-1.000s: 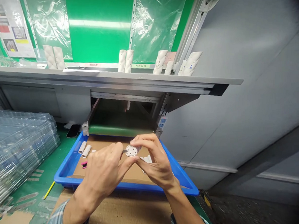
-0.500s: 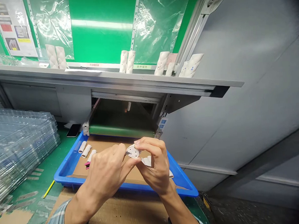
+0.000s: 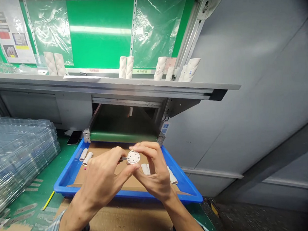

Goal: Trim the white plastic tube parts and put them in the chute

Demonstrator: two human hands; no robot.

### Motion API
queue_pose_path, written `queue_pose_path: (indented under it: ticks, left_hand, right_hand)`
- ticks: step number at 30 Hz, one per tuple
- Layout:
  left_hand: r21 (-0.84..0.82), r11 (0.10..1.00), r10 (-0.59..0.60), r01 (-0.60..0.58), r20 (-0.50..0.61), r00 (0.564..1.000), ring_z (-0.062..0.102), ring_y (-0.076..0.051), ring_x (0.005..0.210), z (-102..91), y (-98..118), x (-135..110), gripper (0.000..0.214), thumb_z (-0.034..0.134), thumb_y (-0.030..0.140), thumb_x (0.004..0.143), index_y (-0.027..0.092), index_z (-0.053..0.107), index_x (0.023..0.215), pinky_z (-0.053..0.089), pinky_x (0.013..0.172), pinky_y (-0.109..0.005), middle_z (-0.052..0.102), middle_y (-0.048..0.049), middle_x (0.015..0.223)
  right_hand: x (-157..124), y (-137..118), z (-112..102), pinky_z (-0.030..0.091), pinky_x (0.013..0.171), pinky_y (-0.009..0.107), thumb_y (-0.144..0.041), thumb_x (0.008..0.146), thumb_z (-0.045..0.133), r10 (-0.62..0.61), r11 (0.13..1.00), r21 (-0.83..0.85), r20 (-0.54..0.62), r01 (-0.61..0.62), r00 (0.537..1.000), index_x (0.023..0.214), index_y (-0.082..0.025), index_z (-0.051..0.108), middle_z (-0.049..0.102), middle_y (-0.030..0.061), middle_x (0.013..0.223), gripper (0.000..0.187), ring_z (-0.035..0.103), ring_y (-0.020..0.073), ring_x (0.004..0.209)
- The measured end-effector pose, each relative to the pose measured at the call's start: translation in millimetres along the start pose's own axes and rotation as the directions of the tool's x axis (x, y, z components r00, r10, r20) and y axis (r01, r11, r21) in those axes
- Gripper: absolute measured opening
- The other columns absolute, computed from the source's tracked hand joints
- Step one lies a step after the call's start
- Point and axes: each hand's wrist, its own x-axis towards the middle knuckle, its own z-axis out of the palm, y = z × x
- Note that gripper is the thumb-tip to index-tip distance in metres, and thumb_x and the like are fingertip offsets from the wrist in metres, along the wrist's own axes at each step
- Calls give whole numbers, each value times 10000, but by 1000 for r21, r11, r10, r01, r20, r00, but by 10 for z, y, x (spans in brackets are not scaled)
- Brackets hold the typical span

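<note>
Green workbench matting (image 3: 65, 156) runs under a blue plastic tray (image 3: 67, 179) lined with brown cardboard (image 3: 104, 149), and more cardboard (image 3: 123, 222) lies in front of it. Behind rises a green board (image 3: 99, 32) under clear plastic sheeting, with a printed notice (image 3: 11, 33) pinned at the left. A grey metal shelf (image 3: 104, 84) carries white patterned tubes (image 3: 126, 67). Its back edge has a red-lettered label (image 3: 94, 70) and a green label (image 3: 142, 71), both in Chinese and too small to read with confidence; no brand name is legible.

Stacked clear plastic trays (image 3: 20, 155), a black phone (image 3: 74, 137) and a yellow pencil (image 3: 48, 200) sit on the matting outside the blue tray.

Above the middle of the tray, the right hand (image 3: 156, 173) holds a white disc (image 3: 133, 157) in a narrow fingertip grip. The left hand (image 3: 103, 179) pinches a small pointed metal tool (image 3: 124, 158), its tip at the disc's edge. Two white tubes (image 3: 85, 156) lie in the tray at the left, and others (image 3: 146, 169) lie beneath the right hand.
</note>
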Motion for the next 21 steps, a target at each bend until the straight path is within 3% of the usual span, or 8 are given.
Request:
queue_pose_path:
  ticks: [3,6,9,12,16,18,21]
  left_hand:
    - [64,997,43,-39,-51,998,571,-133,555,41,-23,0,451,427,520,1170,201,623,919,360,552,-300,649,35,698]
    - [87,995,57,-47,-110,992,571,-138,569,72,-13,5,431,491,511,1153,205,584,863,369,555,-301,639,31,687]
    - [-3,999,33,-33,-67,997,636,-169,734,43,-26,25,293,469,392,1170,196,624,1017,474,688,-289,712,-12,877]
    - [17,1000,24,-24,-54,998,660,-199,860,-9,-78,41,263,384,223,1171,174,635,1232,521,785,-314,720,-54,998]
    - [65,997,33,-34,15,999,667,-193,846,-53,-120,38,378,379,288,1184,181,586,1482,540,731,-299,681,-61,1017]
    - [39,998,40,-41,20,999,644,-185,820,-65,-116,31,397,383,302,1185,193,585,1509,536,712,-290,653,-48,983]
    - [-39,998,58,-58,-10,998,626,-184,880,-66,-107,20,381,457,232,1168,228,581,1528,542,805,-295,676,-39,1000]
  right_hand:
    - [-4,-39,26,642,999,394,-132,1018,692,24,1000,2,73,-24,997,1485,-291,607,620,97,1268,501,689,252,1160]
    - [-10,-53,50,648,1010,369,-128,1035,689,49,999,-16,60,-48,997,1521,-316,603,638,94,1289,528,706,240,1173]
    - [-2,-31,51,642,1057,380,-115,1029,709,84,996,-19,21,-84,996,1482,-317,637,698,82,1304,501,723,236,1203]
    - [9,0,44,617,1131,415,-83,1025,694,104,994,18,-13,-104,994,1453,-295,638,753,73,1328,480,734,233,1248]
    - [-2,27,45,608,1164,467,-84,1014,695,129,987,100,-53,-123,990,1418,-270,624,770,86,1348,450,740,250,1283]
    - [-12,35,46,602,1175,482,-74,1006,702,123,987,109,-65,-115,990,1394,-266,630,771,88,1347,439,739,253,1291]
    - [-17,43,44,600,1179,491,-64,1005,695,110,990,96,-71,-103,991,1387,-266,632,765,88,1349,436,732,253,1304]
